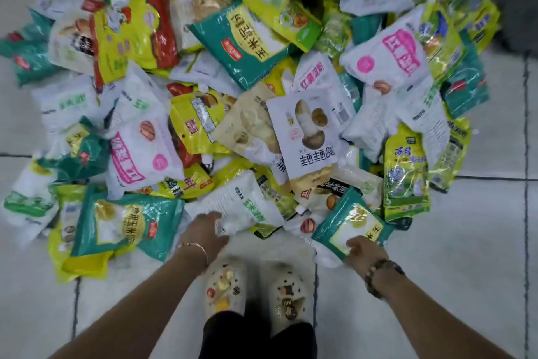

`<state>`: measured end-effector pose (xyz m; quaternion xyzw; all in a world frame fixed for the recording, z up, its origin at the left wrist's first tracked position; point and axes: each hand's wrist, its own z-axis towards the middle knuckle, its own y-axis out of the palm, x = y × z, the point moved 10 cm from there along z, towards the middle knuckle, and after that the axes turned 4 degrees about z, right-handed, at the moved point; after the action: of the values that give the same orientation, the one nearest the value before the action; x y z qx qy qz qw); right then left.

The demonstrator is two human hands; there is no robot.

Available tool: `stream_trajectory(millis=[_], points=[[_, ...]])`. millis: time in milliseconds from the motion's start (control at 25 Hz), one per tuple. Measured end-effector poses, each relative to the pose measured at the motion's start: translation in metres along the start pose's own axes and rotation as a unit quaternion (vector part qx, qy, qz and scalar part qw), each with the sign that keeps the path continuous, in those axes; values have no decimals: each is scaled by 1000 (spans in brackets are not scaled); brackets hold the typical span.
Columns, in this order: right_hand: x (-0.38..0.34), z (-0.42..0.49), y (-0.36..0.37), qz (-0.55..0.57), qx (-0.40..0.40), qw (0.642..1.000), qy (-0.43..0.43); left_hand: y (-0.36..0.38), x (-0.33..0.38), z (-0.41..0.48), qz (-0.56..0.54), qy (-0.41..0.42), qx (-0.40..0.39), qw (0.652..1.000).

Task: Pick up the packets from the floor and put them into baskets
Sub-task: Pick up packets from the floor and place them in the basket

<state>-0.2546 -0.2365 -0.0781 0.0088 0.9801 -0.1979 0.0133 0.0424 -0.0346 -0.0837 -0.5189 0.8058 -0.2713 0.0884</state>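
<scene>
Glossy plastic packets [247,47] heap beyond cream charm-studded clogs [225,286]. Nearest them, left hand [203,232] curls its fingers around a white green-lettered packet [243,204], and right hand [364,251] clamps a teal windowed packet [350,223].

Upside-down "玉米淀粉" is read on the upper teal packet [247,44]. Pink "红薯淀粉" is noted on the pink-printed white packet [390,58] toward the pile's right edge. "食用玉米淀粉" is printed on the lower-left teal packet [125,227]. At the near edge, green "玉米淀粉" is found on the green-printed white packet [247,207] and partial "玉米" on the near-right teal packet [352,227]. Other print is blurred.
</scene>
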Motion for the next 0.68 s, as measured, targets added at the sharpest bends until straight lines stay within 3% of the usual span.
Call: stream_trajectory(millis=[160,320,480,680], points=[[21,51,-39,57,130,990,17,-12,4,54,59,9,73,996],[19,77,-58,28,215,976,-30,0,7,75,80,19,112,990],[41,96,-48,105,160,982,-15,3,-10,84,30,-36,128,991],[48,109,-38,19,95,995,-13,15,-23,97,56,-64,75,994]])
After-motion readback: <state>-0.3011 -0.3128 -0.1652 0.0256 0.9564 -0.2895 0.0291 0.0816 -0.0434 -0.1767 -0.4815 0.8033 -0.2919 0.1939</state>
